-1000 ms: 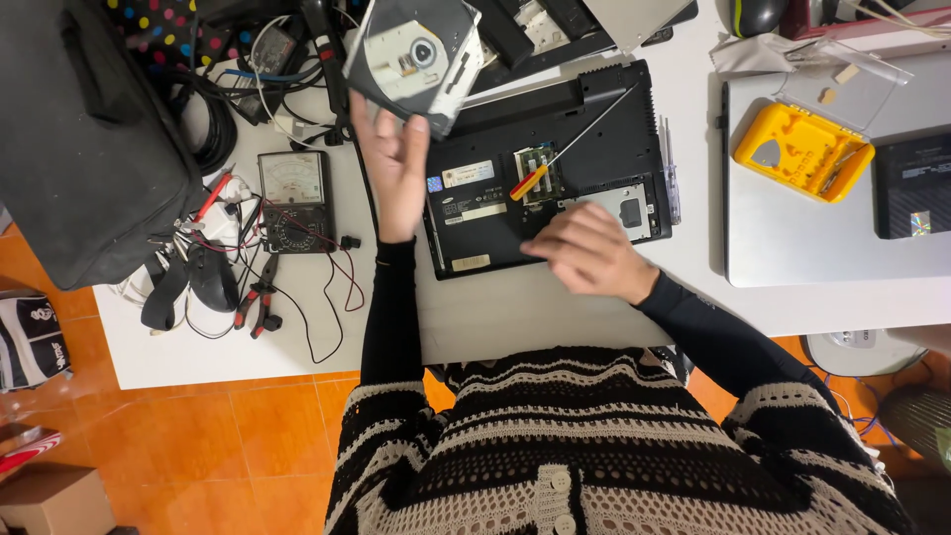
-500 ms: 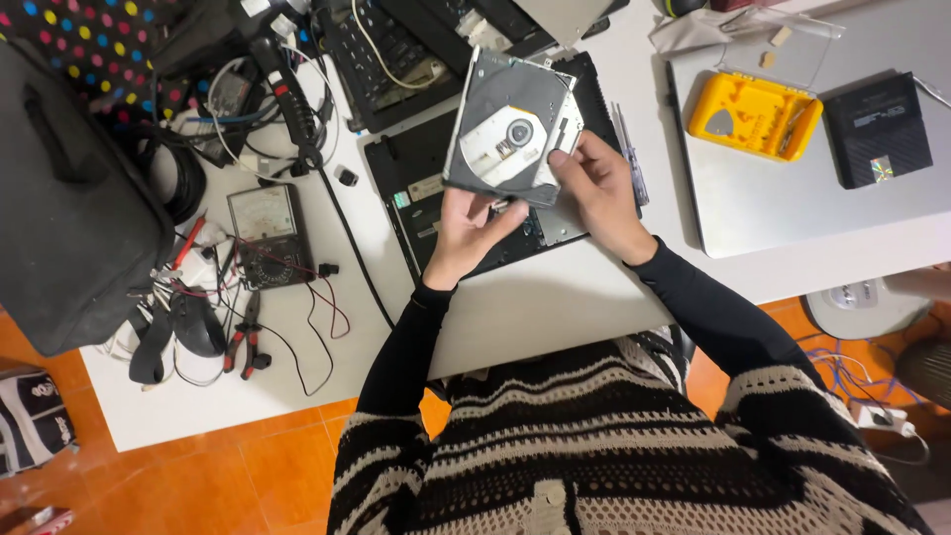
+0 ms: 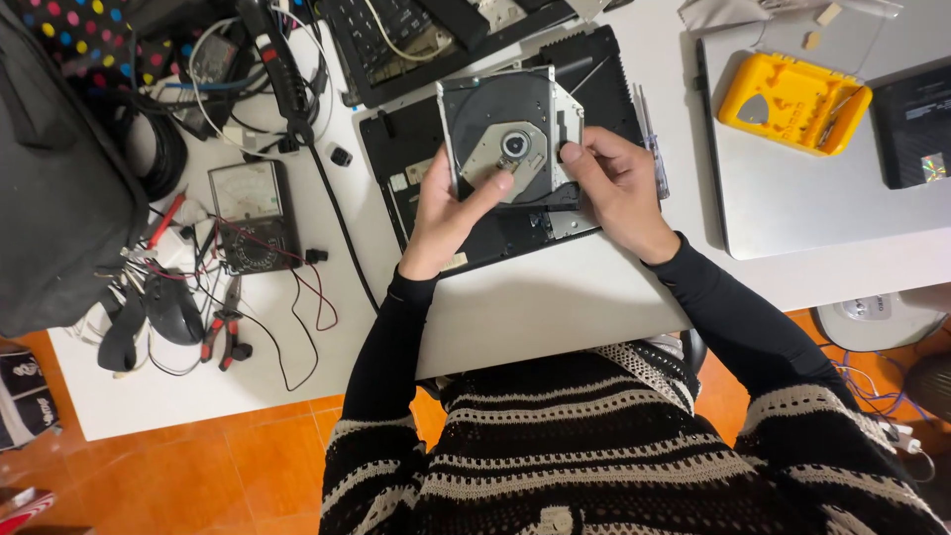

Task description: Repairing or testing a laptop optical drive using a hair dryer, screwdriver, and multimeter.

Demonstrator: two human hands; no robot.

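Both hands hold a slim optical disc drive (image 3: pixel 510 134) above an opened black laptop base (image 3: pixel 416 159) on the white table. The drive's tray side faces up, showing the round spindle hub. My left hand (image 3: pixel 448 213) grips its left edge, with fingers reaching under and onto the tray. My right hand (image 3: pixel 616 188) grips the right edge, thumb on top. A screwdriver (image 3: pixel 649 139) lies beside the laptop base, just right of my right hand.
An analog multimeter (image 3: pixel 253 213) with red and black leads lies at left, near pliers (image 3: pixel 223 332) and a black bag (image 3: pixel 59 178). A keyboard (image 3: pixel 396 40) sits behind the laptop. A closed silver laptop (image 3: pixel 792 208) carries a yellow parts tray (image 3: pixel 792 99) at right.
The drive came down from my raised left hand into both hands. It has been flipped: the labelled metal side showed before, the tray and spindle show now.
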